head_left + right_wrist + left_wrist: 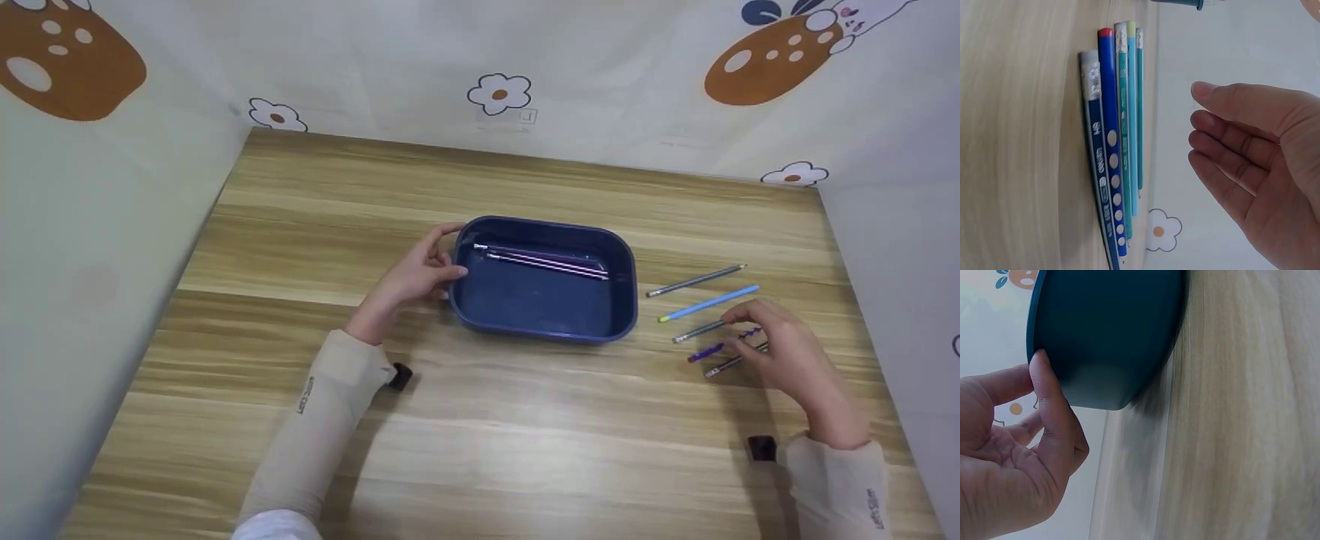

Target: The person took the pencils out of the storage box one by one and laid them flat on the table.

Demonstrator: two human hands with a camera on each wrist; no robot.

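Observation:
A dark blue plastic basin (532,311) stands on the table, with slim shiny pencils (551,268) lying inside it near the far wall. My left hand (412,277) pinches its left rim, thumb on the inner side and fingers outside. To the right of the basin several pencils lie in a slanted row. Among them are a light blue pencil (709,303), a blue one with pale dots (1108,107) and a dark one with a silver end (1096,129). Over the near pencils hovers my right hand (787,349), thumb and fingers apart with nothing between them.
The wood-grain table (480,435) is bounded by pale curtain-like walls at the back and both sides. A printed flower (499,94) and orange fruit shapes decorate them. Small black pieces (763,448) jut from both sleeves near the wrists.

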